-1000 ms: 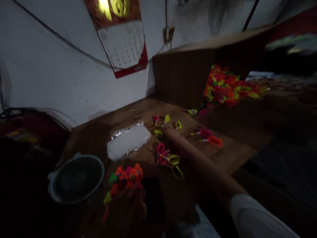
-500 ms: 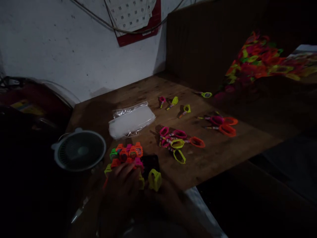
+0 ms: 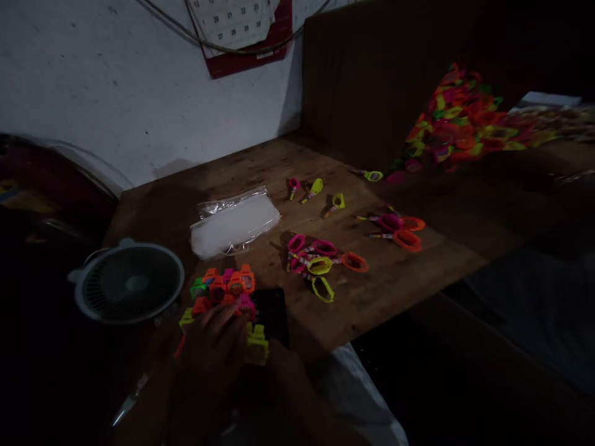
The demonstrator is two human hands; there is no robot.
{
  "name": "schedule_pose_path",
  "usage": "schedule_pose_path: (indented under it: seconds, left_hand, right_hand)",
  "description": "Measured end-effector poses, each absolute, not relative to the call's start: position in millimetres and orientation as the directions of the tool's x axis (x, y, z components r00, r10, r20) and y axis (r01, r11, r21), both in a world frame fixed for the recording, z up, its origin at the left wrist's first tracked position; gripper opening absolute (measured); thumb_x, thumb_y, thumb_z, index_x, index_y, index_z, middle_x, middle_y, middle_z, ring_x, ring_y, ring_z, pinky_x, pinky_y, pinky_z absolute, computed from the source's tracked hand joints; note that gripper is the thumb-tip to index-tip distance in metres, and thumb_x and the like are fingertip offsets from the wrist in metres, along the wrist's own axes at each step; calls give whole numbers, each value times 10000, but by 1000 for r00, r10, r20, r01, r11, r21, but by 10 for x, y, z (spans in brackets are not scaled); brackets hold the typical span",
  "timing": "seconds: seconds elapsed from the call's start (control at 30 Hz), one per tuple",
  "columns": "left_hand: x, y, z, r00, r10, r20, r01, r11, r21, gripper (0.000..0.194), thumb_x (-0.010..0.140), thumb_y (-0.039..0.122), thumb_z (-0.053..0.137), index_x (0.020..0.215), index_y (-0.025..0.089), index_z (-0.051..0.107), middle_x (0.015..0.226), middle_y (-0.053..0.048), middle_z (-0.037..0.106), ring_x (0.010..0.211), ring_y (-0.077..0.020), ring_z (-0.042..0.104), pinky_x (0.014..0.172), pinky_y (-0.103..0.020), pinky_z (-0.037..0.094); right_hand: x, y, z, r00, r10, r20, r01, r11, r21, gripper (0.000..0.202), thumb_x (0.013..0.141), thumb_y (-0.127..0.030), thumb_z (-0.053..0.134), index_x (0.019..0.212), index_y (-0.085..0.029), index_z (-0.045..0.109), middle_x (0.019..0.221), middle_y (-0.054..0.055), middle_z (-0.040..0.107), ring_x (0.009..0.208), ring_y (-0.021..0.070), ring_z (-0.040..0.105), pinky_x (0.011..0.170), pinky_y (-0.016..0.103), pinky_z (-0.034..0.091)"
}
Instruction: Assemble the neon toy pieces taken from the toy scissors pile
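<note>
Rows of bright toy watches (image 3: 218,288) in orange, pink, green and yellow lie at the table's near left edge. My left hand (image 3: 216,337) rests over the nearer ones, its fingers bent; what it holds, if anything, is hidden. Beside it, my right hand (image 3: 286,371) is very dark, close to a yellow toy watch (image 3: 257,345), and its fingers cannot be made out. A black flat object (image 3: 273,310) lies just beyond my right hand. Farther right sits a cluster of looped pink, yellow and orange watches (image 3: 320,266) with patterned bands.
A round fan (image 3: 130,282) stands at the left. White sheets in clear plastic (image 3: 235,224) lie on the wooden table (image 3: 372,297). More watches (image 3: 408,240) are scattered to the right, with a large colourful pile (image 3: 460,124) behind. A calendar (image 3: 242,28) hangs on the wall.
The yellow watch by my right hand, upright before, now lies lower, next to my left hand. The whole view has shifted, so the table's contents appear farther left.
</note>
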State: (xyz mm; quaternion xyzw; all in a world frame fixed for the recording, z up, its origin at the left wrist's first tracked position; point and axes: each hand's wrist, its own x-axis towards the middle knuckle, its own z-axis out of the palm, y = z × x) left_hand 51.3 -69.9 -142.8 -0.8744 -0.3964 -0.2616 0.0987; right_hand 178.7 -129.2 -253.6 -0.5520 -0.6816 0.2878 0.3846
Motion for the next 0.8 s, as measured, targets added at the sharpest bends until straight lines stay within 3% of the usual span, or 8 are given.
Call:
schedule_pose_path:
  seconds: [0.17, 0.3, 0.47, 0.63, 0.73, 0.8]
  left_hand:
    - [466, -715, -1450, 589, 683, 432, 755, -656, 8, 278, 941, 212, 397, 1106, 215, 620, 1180, -51, 618, 1135, -205, 519, 957, -387, 418]
    - [425, -755, -1380, 618, 697, 364, 733, -678, 54, 339, 948, 232, 368, 1249, 207, 522, 1243, -52, 586, 1191, -197, 485, 983, -388, 418]
    - [481, -815, -1376, 690, 628, 361, 673, -739, 0, 353, 899, 323, 480, 1239, 241, 532, 1300, -24, 560, 1235, -205, 450, 954, -368, 450]
    - [539, -767, -1487, 722, 559, 408, 637, -767, -76, 380, 878, 326, 527, 1240, 208, 531, 1206, -9, 634, 1168, -186, 509, 956, -335, 444]
    - [519, -699, -1528, 768, 467, 439, 573, -807, -144, 365, 908, 327, 468, 1242, 195, 531, 1156, -24, 660, 1118, -190, 546, 964, -350, 421]
    - [507, -703, -1515, 760, 470, 449, 573, -811, -121, 379, 910, 312, 467, 1258, 170, 513, 1153, -40, 658, 1132, -188, 537, 982, -336, 409]
  right_hand:
    - [1846, -1295, -2497, -161, 961, 224, 536, 275, -798, 128, 849, -178, 549, 931, -208, 642, 817, 32, 678, 700, 155, 639, 613, 202, 505]
    - [1790, -1327, -2555, -151, 959, 239, 546, 282, -788, 134, 833, -150, 565, 931, -204, 638, 809, 34, 679, 696, 165, 641, 573, 204, 487]
    - [1790, -1296, -2521, -150, 969, 198, 555, 248, -794, 99, 818, -170, 578, 880, -197, 650, 783, 40, 687, 644, 153, 628, 526, 188, 458]
    - [1931, -1192, -2238, -164, 985, 46, 477, 120, -870, 194, 816, -107, 520, 849, -163, 702, 821, 58, 728, 681, 164, 654, 574, 205, 447]
    - [1975, -1172, -2149, -184, 982, 39, 377, 108, -920, 182, 807, -112, 541, 832, -151, 717, 831, 56, 737, 703, 173, 660, 595, 214, 444]
    - [1974, -1177, -2151, -128, 991, 47, 262, 79, -962, 175, 811, -127, 552, 832, -165, 722, 827, 36, 739, 713, 168, 662, 610, 214, 448]
